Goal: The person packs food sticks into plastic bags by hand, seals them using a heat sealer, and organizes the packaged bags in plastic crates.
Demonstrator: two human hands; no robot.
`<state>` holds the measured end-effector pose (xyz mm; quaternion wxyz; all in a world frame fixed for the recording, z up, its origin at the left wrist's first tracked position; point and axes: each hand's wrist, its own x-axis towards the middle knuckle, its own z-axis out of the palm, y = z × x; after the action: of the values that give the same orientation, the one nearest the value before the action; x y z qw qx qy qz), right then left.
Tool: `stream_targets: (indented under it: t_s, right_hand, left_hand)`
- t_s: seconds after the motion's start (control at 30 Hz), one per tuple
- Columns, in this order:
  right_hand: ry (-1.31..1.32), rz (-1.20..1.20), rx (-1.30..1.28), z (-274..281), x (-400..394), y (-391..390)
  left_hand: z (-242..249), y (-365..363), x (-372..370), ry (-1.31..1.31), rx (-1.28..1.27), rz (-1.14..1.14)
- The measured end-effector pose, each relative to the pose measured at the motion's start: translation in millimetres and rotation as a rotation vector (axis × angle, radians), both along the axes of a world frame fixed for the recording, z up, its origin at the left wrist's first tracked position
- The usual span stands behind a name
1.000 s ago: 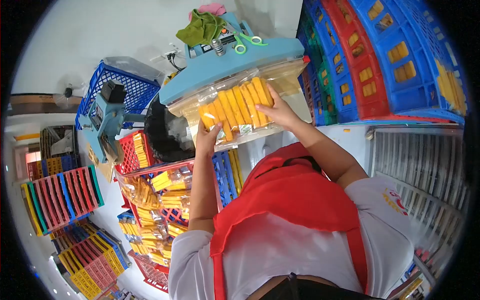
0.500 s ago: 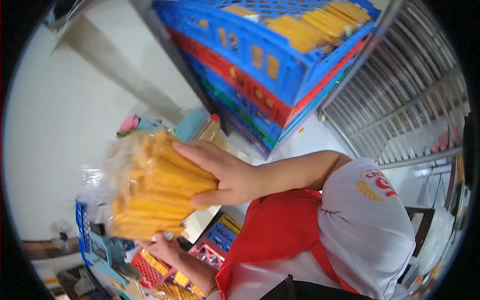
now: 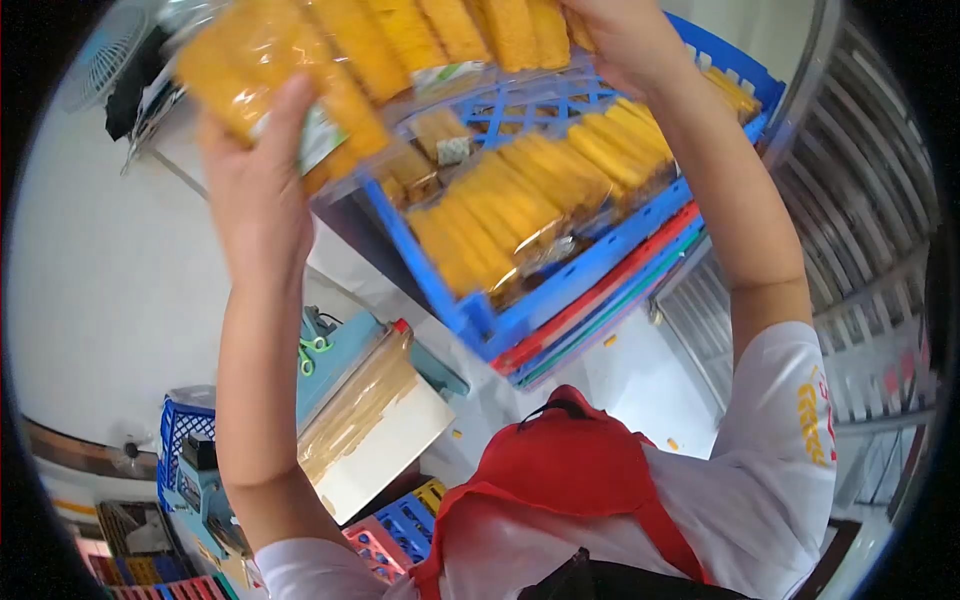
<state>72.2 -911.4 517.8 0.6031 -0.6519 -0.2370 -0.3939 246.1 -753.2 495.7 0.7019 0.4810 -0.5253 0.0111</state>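
Observation:
A clear plastic pack of yellow bread sticks (image 3: 400, 45) spans between my hands at the top of the view, its upper side cut off by the frame. White-and-green labels show along its lower edge. My left hand (image 3: 262, 165) grips the left end, thumb pressed on the plastic. At the other end my right hand (image 3: 625, 45) holds on, some of its fingers hidden behind the pack. Below and behind it is a blue crate (image 3: 590, 255) where similar packs of yellow sticks (image 3: 520, 200) lie in a row. A smaller labelled pack (image 3: 440, 138) with browner pieces sits in the crate's left part.
Red, blue and green crates (image 3: 545, 345) are stacked under the top one. A metal slatted gate (image 3: 870, 200) stands at the right. To the lower left are a light-blue machine with a taped board (image 3: 375, 420), green scissors (image 3: 316, 343) and more crates (image 3: 405, 525). Yellow crumbs dot the floor.
Both hands have risen with the pack, from the left middle to above the top crate. The pack has turned to lie lengthwise between my hands, and my right hand has moved to its far end.

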Motion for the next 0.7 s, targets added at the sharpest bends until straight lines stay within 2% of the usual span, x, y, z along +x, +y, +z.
stream_targets:
  t_s: [0.07, 0.2, 0.27, 0.33, 0.4, 0.5, 0.53, 0.6, 0.63, 0.67, 0.7]
  right_hand:
    - [0.104, -0.361, 0.112, -7.9, -5.2, -38.4]
    - [0.141, -0.259, 0.225, -42.0, 10.1, -149.8]
    - [0.356, -0.315, 0.29, -55.7, 14.6, -189.8]
    - [0.431, -0.274, 0.288, -70.8, 14.7, -216.1]
    - [0.508, -0.242, 0.294, -88.7, 15.8, -239.0]
    - [0.791, -0.32, 0.38, -103.6, 16.4, -244.0]
    - [0.793, -0.319, 0.393, -109.3, 18.5, -247.3]
    - [1.006, -0.287, 0.422, -130.2, 27.9, -253.6]
    - [1.059, -0.176, 0.374, -140.5, 34.7, -261.3]
    - [1.062, -0.168, 0.38, -152.8, 37.1, -266.6]
    - [1.151, -0.389, 0.367, -152.8, 35.2, -257.9]
  left_hand:
    - [-3.5, -60.1, 2.4, 0.122, 0.0, -0.21]
    - [-21.3, -147.6, 4.1, 0.218, 0.139, -0.226]
    - [-33.4, -182.1, 8.7, 0.37, 0.301, -0.219]
    - [-45.4, -206.8, 11.6, 0.395, 0.34, -0.223]
    - [-59.2, -226.2, 16.5, 0.509, 0.579, -0.225]
    - [-88.2, -239.8, 20.2, 0.49, 0.699, -0.157]
    - [-94.1, -236.3, 15.3, 0.51, 0.732, -0.123]
    - [-108.2, -233.5, 20.1, 0.504, 0.843, -0.077]
    - [-120.6, -236.5, 30.7, 0.358, 0.897, 0.055]
    - [-132.1, -237.8, 41.0, 0.207, 0.943, 0.185]
    - [-132.8, -235.5, 40.9, 0.21, 0.947, 0.186]
